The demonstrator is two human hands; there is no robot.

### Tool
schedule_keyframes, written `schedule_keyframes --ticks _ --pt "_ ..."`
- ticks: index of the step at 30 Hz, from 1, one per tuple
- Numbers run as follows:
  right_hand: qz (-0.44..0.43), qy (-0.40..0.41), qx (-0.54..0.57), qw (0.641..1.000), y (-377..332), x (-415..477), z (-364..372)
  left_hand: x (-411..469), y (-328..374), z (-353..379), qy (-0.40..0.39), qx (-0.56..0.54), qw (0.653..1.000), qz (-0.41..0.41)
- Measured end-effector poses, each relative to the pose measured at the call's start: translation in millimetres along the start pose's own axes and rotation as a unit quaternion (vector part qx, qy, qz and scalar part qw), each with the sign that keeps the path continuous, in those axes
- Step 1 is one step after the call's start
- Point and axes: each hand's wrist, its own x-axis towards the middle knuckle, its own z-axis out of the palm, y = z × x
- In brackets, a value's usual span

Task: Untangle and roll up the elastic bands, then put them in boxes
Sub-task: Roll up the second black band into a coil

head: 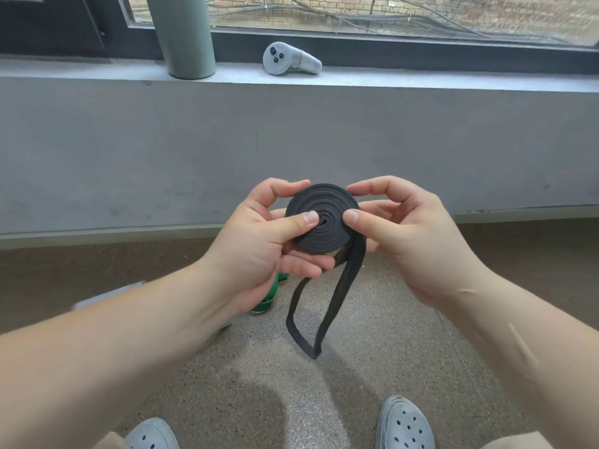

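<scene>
Both hands hold a black band (324, 218) in the air above the floor (372, 367), most of it wound into a flat spiral coil. The left hand (269, 244) grips the coil from the left, thumb pressed on its face near the centre, fingers curled behind and under it. The right hand (405, 241) pinches the coil from the right, thumb on the face and forefinger arched over the top edge. The unrolled tail hangs from the coil's lower right as a long loop whose low end is near the floor. A green band (265, 301) lies on the floor, partly hidden behind the left wrist. A controller (288, 59) and a grey tube (184, 37) rest on the sill (421, 77). Two grey clogs (405, 426) show at the bottom.
</scene>
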Motion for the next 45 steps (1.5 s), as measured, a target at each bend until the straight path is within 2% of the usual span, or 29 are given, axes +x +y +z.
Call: schedule_keyframes --ticks 4,7,9,12,18,26,32,36,45 --pt "0.000 0.001 -0.003 1.000 6 0 3 -2 -4 1 0.015 -0.034 0.999 -0.005" --pt "-0.007 0.002 -0.001 1.000 7 0 3 -4 -6 0 0.005 -0.008 1.000 -0.021" --pt "-0.007 -0.001 -0.011 1.000 8 0 0 0 -3 -6 -0.011 0.064 0.997 -0.034" --pt "0.008 -0.033 -0.042 0.999 8 0 -4 5 7 -23 -0.040 0.223 0.974 -0.027" --pt "0.030 -0.138 -0.109 0.984 8 0 -3 4 14 -31 -0.126 0.286 0.949 -0.051" --pt "0.038 -0.148 -0.092 0.984 7 0 -2 2 6 -29 -0.117 0.254 0.959 -0.048" --pt "0.016 -0.062 -0.110 0.992 2 6 -9 3 2 -20 -0.068 0.178 0.981 -0.031" --pt "0.012 -0.044 -0.095 0.994 2 6 -11 5 3 -16 -0.026 0.122 0.992 -0.013" --pt "-0.041 0.009 -0.043 0.998 8 2 -1 0 0 -7 0.009 0.050 0.999 -0.004"
